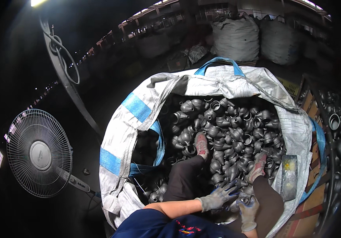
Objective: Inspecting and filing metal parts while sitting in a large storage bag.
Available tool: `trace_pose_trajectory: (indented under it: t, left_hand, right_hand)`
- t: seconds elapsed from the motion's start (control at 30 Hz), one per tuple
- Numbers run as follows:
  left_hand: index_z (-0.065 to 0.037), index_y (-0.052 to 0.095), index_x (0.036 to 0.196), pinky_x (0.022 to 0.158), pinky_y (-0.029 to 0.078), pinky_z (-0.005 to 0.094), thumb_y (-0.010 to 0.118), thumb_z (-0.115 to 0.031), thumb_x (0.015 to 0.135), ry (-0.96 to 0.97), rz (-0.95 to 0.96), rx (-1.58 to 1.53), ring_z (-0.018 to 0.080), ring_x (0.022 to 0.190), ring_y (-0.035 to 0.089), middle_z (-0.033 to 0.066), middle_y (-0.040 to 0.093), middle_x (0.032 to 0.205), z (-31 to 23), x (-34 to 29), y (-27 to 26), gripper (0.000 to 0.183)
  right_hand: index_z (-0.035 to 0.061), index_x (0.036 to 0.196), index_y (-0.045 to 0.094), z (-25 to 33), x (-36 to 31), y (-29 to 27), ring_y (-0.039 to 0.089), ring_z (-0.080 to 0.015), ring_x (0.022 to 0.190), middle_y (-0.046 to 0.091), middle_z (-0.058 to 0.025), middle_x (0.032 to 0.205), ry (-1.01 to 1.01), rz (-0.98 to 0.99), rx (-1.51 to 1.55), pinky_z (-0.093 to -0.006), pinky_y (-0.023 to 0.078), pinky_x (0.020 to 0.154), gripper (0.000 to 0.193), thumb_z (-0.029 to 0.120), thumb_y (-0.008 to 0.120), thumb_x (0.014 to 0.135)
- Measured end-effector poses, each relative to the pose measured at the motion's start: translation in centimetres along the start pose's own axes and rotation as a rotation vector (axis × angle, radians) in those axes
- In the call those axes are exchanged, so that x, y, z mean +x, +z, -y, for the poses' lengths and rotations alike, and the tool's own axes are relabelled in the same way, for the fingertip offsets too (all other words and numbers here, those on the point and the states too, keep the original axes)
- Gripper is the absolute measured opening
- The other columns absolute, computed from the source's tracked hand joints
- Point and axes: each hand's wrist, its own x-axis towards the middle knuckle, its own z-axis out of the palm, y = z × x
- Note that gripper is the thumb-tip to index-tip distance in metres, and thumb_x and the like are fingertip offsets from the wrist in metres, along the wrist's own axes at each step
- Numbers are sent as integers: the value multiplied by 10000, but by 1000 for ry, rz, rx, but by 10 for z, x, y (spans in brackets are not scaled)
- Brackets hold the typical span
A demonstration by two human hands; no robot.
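My left hand, in a grey work glove with dark blue fingertips, reaches across with its fingers stretched out over a heap of dark grey, bulb-shaped fittings with narrow necks. Close beside it, my right hand wears a similar glove, and its fingers are curled round a grey fitting, partly hidden by the glove. The heap lies inside a big white woven bulk bag with its rim rolled outward. My two legs stretch into the bag, the pinkish shoes resting among the fittings.
Blue lifting straps loop from the bag's rim. A stained tray sits at its right inner side. On the left stands a fan near a curved post. More fittings lie at far right; full white bags stand behind.
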Motion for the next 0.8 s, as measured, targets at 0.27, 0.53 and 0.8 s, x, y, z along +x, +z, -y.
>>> trace_pose_trajectory:
  t: [0.27, 0.53, 0.8]
  left_hand:
    - [-70, 356, 1400, 1131, 64, 592, 615, -232, 741, 141, -186, 120, 366, 1421, 113, 203, 246, 1479, -16, -20, 13, 727]
    - [-4, 626, 985, 988, 399, 418, 731, -77, 734, -148, -650, -446, 317, 1183, 487, 166, 541, 1209, -18, -11, -34, 281]
    - [-61, 307, 1427, 1038, 365, 370, 327, -333, 1016, -547, -58, -1933, 191, 1274, 430, 68, 433, 1397, -19, 14, -37, 493]
  right_hand:
    - [-9, 941, 632, -5, -15, -4, 602, -117, 749, 647, -31, 856, 156, -48, 146, -261, 502, 689, 237, -6, 743, 731]
    - [-25, 1048, 633, 24, 8, -3, 629, -147, 872, 663, -70, 975, 157, -103, 576, -271, 496, 818, 280, -67, 669, 773]
    - [-36, 1065, 625, 48, 15, 1, 618, -111, 831, 663, -61, 932, 169, -182, 559, -243, 493, 786, 277, -66, 653, 791]
